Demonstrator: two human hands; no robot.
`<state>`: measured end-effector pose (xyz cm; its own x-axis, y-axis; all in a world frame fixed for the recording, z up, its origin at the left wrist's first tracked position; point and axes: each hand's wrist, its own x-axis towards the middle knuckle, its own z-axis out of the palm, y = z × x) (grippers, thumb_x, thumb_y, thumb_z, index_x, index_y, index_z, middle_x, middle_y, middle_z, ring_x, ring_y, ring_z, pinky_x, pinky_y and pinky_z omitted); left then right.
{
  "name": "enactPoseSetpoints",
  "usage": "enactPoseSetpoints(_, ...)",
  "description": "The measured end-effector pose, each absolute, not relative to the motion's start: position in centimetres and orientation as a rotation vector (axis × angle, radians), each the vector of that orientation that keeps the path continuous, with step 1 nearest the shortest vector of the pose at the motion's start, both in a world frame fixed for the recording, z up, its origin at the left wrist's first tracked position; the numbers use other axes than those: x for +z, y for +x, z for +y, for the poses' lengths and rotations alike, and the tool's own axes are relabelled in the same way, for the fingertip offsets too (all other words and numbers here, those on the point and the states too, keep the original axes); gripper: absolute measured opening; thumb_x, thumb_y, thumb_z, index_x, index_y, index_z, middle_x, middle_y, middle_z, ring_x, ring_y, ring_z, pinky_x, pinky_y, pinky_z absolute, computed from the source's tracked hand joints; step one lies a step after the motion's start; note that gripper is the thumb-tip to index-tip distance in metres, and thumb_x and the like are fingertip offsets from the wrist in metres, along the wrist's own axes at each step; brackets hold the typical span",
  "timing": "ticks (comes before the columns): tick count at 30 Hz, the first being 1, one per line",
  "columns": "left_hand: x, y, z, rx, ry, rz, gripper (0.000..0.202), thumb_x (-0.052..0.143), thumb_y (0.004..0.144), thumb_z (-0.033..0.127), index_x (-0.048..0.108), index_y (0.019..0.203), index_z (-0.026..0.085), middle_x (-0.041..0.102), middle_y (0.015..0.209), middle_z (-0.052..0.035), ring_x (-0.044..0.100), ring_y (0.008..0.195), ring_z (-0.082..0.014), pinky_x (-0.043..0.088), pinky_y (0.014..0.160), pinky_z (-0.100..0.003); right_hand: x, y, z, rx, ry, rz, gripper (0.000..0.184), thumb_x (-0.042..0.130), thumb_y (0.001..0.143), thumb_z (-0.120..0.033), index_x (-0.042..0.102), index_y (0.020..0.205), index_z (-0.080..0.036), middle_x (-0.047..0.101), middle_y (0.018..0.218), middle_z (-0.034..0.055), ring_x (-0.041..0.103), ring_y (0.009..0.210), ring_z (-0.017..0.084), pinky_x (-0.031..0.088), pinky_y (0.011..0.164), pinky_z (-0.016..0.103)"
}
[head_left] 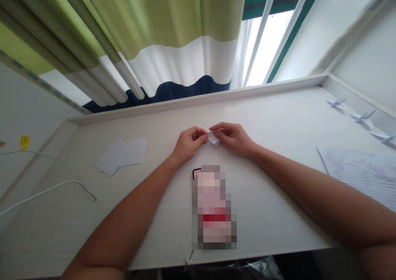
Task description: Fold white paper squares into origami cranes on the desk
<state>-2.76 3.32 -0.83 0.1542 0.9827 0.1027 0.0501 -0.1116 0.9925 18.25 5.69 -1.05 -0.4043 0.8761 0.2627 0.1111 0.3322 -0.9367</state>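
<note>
A small folded piece of white paper [213, 138] lies between my two hands near the middle of the white desk [278, 119]. My left hand [188, 141] pinches its left edge with curled fingers. My right hand [233, 136] pinches its upper right side, fingers bent over it. Both forearms rest on the desk.
A phone [214, 205] lies flat just below my hands. A stack of white paper squares [122, 155] sits at the left, with white cables [46, 187] beyond. Three folded paper cranes [360, 117] line the right edge, above a lined sheet [361, 172]. A curtain [148, 44] hangs behind.
</note>
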Motion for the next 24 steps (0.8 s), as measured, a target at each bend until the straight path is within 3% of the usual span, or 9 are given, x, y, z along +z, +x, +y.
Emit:
enactPoseSetpoints(8,-0.85,-2.89,3.33,1.149,1.419,1.141,0.024,0.085,0.078,0.036,0.080,0.091,0.016,0.075,0.076,-0.0033,0.070,0.067,-0.0153,0.059,0.072,-0.032,-1.13,18.30,6.03,1.145,-0.895,-1.723,0.015,0.073,0.087,-0.033,0.081,0.091,-0.021,0.079,0.084,0.0050,0.067,0.076,0.018,0.053,0.065,0.033)
enactPoseSetpoints(18,-0.44,-2.80,3.13,1.171,1.345,1.133,0.021,0.086,0.076,0.030,0.085,0.094,0.019,0.079,0.077,-0.0036,0.072,0.073,-0.0165,0.060,0.078,-0.035,-1.03,18.11,6.10,1.281,-0.886,-1.590,0.016,0.080,0.082,-0.035,0.081,0.087,-0.020,0.079,0.082,0.0042,0.069,0.071,0.016,0.057,0.067,0.033)
enactPoseSetpoints(24,-0.60,-2.46,2.92,1.218,1.378,1.161,0.016,0.084,0.075,0.027,0.087,0.089,0.020,0.079,0.073,-0.0026,0.071,0.069,-0.0160,0.060,0.074,-0.033,-0.69,18.19,6.22,1.343,-0.869,-1.568,0.018,0.076,0.086,-0.036,0.075,0.092,-0.019,0.077,0.087,0.0037,0.069,0.073,0.016,0.059,0.068,0.032)
